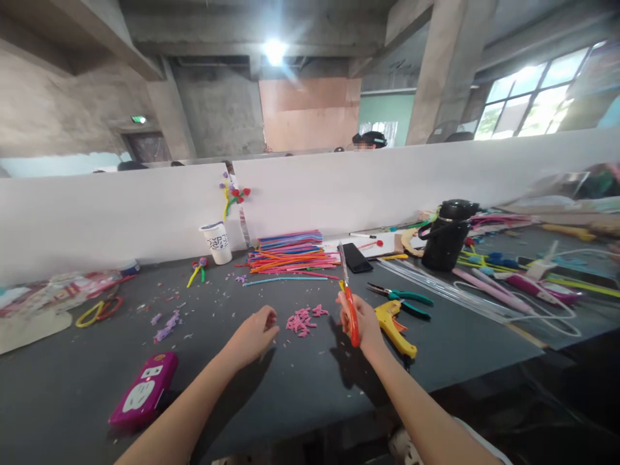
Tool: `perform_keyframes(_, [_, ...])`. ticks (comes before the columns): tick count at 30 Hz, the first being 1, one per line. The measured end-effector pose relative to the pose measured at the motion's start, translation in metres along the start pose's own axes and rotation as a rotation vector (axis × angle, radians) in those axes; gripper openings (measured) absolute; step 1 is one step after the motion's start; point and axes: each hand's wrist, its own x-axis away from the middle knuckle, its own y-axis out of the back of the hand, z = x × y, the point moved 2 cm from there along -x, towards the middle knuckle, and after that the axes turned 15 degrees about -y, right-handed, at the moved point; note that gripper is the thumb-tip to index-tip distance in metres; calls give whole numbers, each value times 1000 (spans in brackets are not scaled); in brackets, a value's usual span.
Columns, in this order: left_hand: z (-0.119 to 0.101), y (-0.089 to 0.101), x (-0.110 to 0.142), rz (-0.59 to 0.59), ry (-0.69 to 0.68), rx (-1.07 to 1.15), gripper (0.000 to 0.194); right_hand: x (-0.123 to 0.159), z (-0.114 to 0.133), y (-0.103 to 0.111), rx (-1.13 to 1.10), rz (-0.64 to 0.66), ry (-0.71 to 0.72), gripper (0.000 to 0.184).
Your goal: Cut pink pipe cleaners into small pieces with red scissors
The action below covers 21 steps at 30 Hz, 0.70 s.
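My right hand [364, 323] is closed around a pair of scissors [352, 313] with red and yellow handles, the blades pointing up and away from me. My left hand [254, 332] hovers low over the dark table, its fingers loosely curled and slightly apart from the thumb, with nothing visible in them. Between the hands lies a small heap of short pink pipe cleaner pieces [300, 321]. A yellow glue gun [393, 326] and green-handled pliers [411, 297] rest just right of my right hand.
Bundled pipe cleaners [285, 255] lie at the back, near a white cup [216, 244] and a black phone [357, 258]. A black thermos [446, 236] stands at right. At left are a magenta case [145, 391], purple scraps [168, 327] and another pair of scissors [99, 312]. A white partition [314, 187] closes the back.
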Motion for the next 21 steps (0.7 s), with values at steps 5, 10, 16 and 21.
perform_keyframes(5, [-15, -21, 39, 157, 65, -255, 66, 6, 0, 9, -169, 46, 5, 41])
perform_keyframes(10, [-40, -62, 59, 200, 24, -402, 84, 14, -1, 16, -241, 55, 17, 42])
perform_keyframes(16, [-84, -103, 30, 256, -118, -338, 87, 13, 5, 29, -237, 76, 78, 42])
perform_keyframes(21, [-114, -122, 10, 367, -268, -286, 86, 4, 8, 41, -223, 57, 96, 42])
